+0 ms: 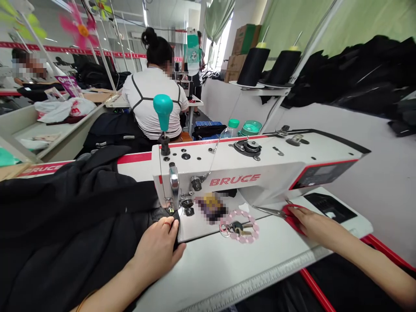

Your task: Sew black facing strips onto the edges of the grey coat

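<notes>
A heap of black fabric (74,216) lies over the left half of a white sewing table (227,260), its edge drawn up to the needle and presser foot (170,208) of a white and red sewing machine (253,169). The person's left hand (159,247) rests palm down on that edge, fingers loosely bent and pinning the cloth, gripping nothing. The right hand (312,225) lies over the red handles of a pair of scissors (269,211) flat on the table beneath the machine arm, blades pointing left; whether the fingers are through the loops cannot be told. The left fingertips sit just beside the needle, so a stitch run now could catch them, and the weight of the hanging cloth could drag the seam askew. A bunch of keys on a pink bead ring (239,227) lies between the hands, near the blades. A printed ruler (260,277) edges the table front. Behind, two black thread cones (253,65) stand on a shelf, a person in a white top (152,104) sits facing away, and more dark garments are piled along the green wall.
</notes>
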### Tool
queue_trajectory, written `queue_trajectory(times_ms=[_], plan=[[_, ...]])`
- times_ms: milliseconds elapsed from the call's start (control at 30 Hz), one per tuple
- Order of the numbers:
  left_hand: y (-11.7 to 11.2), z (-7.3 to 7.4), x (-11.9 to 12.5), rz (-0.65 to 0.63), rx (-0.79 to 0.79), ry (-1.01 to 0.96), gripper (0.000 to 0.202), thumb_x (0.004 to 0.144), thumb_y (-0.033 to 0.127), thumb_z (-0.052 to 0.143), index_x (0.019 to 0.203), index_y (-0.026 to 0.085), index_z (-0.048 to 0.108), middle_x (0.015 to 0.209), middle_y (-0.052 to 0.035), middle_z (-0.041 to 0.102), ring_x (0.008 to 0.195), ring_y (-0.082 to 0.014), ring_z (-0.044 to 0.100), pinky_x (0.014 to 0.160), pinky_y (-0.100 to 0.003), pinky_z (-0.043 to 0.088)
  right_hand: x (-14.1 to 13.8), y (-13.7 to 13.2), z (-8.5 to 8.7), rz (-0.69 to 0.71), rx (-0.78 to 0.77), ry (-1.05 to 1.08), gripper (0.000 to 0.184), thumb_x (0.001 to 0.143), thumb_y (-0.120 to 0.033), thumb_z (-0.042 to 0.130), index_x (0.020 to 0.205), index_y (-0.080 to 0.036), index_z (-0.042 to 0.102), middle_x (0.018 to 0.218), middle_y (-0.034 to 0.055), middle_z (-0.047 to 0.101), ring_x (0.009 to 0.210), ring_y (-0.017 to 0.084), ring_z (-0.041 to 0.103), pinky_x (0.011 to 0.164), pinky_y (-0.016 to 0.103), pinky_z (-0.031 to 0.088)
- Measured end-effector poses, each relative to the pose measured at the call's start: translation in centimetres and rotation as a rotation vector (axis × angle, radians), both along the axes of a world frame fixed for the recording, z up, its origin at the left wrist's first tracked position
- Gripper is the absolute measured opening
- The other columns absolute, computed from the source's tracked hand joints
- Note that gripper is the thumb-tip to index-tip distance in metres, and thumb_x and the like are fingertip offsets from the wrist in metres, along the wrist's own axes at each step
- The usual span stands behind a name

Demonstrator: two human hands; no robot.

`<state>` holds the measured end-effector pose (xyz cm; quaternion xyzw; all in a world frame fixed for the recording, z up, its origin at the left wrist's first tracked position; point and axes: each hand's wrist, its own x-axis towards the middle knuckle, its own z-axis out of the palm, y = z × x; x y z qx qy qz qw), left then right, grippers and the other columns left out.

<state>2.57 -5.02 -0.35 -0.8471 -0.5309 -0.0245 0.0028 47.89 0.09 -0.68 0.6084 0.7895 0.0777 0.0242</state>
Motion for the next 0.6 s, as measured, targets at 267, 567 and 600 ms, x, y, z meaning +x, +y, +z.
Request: queue_trajectory(times_ms=[267, 567, 600], plan=[[0.0, -0.2, -0.1, -0.012, 0.052, -0.014, 0.051, 0.082, 0.042, 0.04, 0.115, 0.006, 0.052, 0.102, -0.0155, 0.057, 0.098, -0.0259, 0.051, 0.083, -0.038, 0.046, -1.8, -4.6, 3.3, -0.178, -0.082, 0.05, 0.032, 0.082, -0.035, 0.039, 0.101, -0.015, 0.056, 0.113, 0.0203, 0.054, 0.09, 0.03, 0.059, 0.067, 0.037, 0.048], [0.1, -0.3, -0.1, -0.015, 0.083, 0.026, 0.051, 0.082, 0.044, 0.039, 0.115, 0.007, 0.053, 0.112, -0.0165, 0.055, 0.1, -0.0268, 0.05, 0.081, -0.038, 0.046, -15.9, -8.5, 7.0, -0.045, -0.756, 0.693, 0.035, 0.083, -0.045, 0.04, 0.097, -0.016, 0.054, 0.087, 0.007, 0.063, 0.083, 0.021, 0.059, 0.072, 0.027, 0.048], [0.0, -0.3, -0.1, -0.019, 0.083, 0.031, 0.051, 0.082, 0.044, 0.039, 0.114, 0.006, 0.053, 0.112, -0.0167, 0.055, 0.1, -0.0269, 0.05, 0.081, -0.037, 0.045, -17.7, -8.2, 6.9, -0.039, -0.865, 0.731, 0.033, 0.083, -0.045, 0.039, 0.09, -0.016, 0.053, 0.077, 0.0039, 0.061, 0.071, 0.017, 0.059, 0.063, 0.024, 0.047]])
